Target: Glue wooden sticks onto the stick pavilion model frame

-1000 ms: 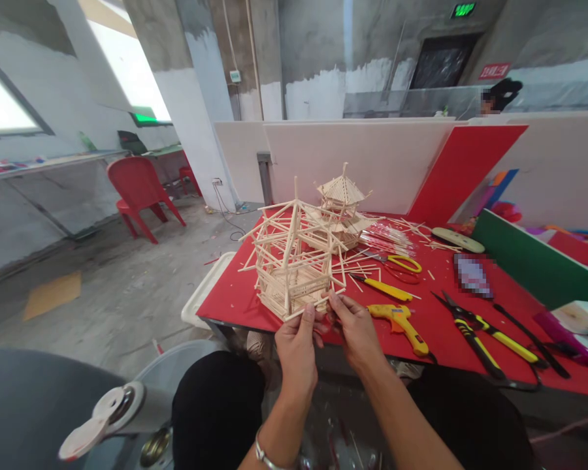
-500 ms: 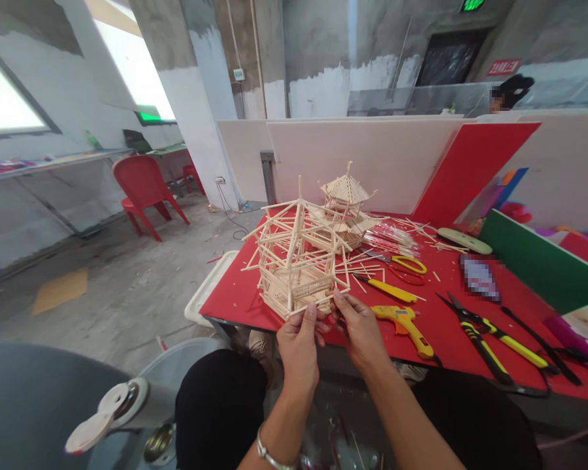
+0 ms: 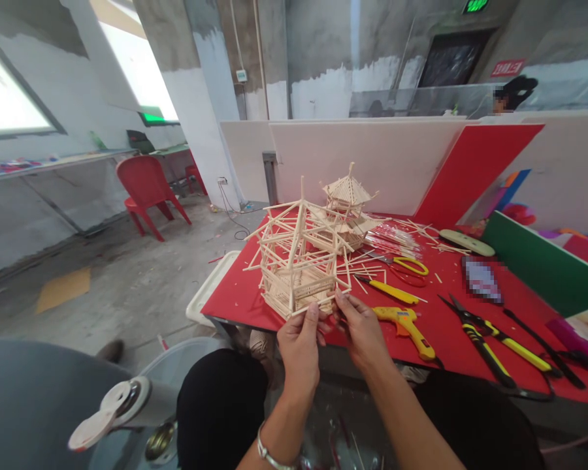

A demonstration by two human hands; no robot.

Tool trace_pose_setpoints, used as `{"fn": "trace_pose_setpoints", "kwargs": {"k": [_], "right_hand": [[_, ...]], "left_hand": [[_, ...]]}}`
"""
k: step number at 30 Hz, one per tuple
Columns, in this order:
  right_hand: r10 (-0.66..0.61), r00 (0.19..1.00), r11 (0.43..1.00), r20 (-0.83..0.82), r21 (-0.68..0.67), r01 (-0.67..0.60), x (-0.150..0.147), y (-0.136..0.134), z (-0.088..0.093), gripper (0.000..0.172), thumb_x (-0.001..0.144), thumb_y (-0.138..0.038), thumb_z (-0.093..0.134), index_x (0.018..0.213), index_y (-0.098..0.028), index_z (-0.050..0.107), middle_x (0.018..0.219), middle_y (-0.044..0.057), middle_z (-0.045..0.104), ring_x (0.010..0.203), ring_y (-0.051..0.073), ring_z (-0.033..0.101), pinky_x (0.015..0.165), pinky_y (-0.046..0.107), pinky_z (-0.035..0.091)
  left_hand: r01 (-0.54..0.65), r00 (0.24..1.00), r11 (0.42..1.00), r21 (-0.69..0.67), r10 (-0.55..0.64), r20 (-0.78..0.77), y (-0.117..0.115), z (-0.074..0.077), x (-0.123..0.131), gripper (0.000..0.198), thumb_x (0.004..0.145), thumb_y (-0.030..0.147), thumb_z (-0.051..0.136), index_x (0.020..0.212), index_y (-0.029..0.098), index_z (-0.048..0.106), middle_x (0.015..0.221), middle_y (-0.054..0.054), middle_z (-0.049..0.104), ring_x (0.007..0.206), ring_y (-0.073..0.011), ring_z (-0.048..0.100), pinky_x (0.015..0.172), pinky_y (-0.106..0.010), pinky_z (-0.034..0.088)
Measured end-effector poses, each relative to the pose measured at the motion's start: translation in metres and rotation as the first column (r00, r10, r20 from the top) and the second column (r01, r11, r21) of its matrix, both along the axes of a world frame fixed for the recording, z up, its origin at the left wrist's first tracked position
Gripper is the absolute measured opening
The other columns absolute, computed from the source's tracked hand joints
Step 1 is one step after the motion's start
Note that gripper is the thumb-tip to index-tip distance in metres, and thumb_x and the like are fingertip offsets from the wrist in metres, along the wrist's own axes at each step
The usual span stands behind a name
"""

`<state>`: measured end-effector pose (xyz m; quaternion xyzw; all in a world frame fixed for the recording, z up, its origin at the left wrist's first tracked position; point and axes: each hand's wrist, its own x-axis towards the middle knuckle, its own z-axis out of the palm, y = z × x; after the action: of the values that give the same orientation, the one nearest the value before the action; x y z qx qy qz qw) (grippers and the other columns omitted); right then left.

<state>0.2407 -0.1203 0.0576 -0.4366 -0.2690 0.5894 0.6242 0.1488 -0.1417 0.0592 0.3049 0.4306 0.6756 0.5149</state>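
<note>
A pavilion model (image 3: 298,261) built of thin wooden sticks stands at the near left of the red table (image 3: 235,294). My left hand (image 3: 300,346) pinches the model's lower front edge with closed fingers. My right hand (image 3: 360,329) grips the model's near right corner, fingers closed on a stick there. A second, finished stick pavilion (image 3: 347,205) sits just behind the first.
A yellow glue gun (image 3: 404,324), yellow utility knife (image 3: 389,290), scissors (image 3: 406,266), yellow-handled cutters (image 3: 485,336) and loose sticks lie right of the model. White, red and green boards stand behind. A red chair (image 3: 147,189) is on the floor at left; a grey bin lid (image 3: 44,398) is near my knee.
The view has shifted slightly; the model and both hands have risen a little at the table's edge. Both hands keep their hold.
</note>
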Motion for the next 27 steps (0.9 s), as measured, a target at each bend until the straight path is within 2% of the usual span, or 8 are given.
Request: {"fn": "trace_pose_setpoints", "kwargs": {"k": [11,18,27], "right_hand": [[-0.002,1.000,1.000,-0.015,-0.010,0.002,0.0003,0.0007,-0.0002,0.036,0.061,-0.048,0.082,0.080,-0.018,0.072,0.058,-0.006,0.051,0.049,0.006,0.038,0.042,0.019,0.026],[0.002,1.000,1.000,0.002,-0.014,-0.002,-0.0001,0.0018,0.0001,0.035,0.063,-0.049,0.081,0.074,-0.018,0.069,0.059,-0.005,0.050,0.050,0.006,0.038,0.042,0.018,0.027],[-0.003,1.000,1.000,-0.003,-0.005,0.003,0.0002,0.0022,-0.0018,0.035,0.063,-0.049,0.081,0.071,-0.018,0.067,0.057,-0.005,0.048,0.049,0.005,0.037,0.041,0.017,0.028]], "left_hand": [[-0.015,1.000,1.000,0.006,0.015,0.006,0.0011,-0.0002,-0.0005,0.025,0.076,0.036,0.073,0.071,0.012,0.071,0.056,-0.002,0.064,0.044,-0.0083,0.052,0.041,-0.019,0.039],[-0.077,0.995,0.997,0.014,0.076,0.063,0.0029,0.0019,-0.0026,0.024,0.073,0.034,0.076,0.082,0.013,0.071,0.070,-0.003,0.069,0.049,-0.0093,0.057,0.040,-0.018,0.040],[-0.061,0.997,0.998,0.020,0.060,0.040,0.0036,0.0019,-0.0032,0.026,0.073,0.036,0.076,0.076,0.011,0.070,0.065,-0.003,0.067,0.048,-0.0084,0.056,0.040,-0.017,0.039]]}}
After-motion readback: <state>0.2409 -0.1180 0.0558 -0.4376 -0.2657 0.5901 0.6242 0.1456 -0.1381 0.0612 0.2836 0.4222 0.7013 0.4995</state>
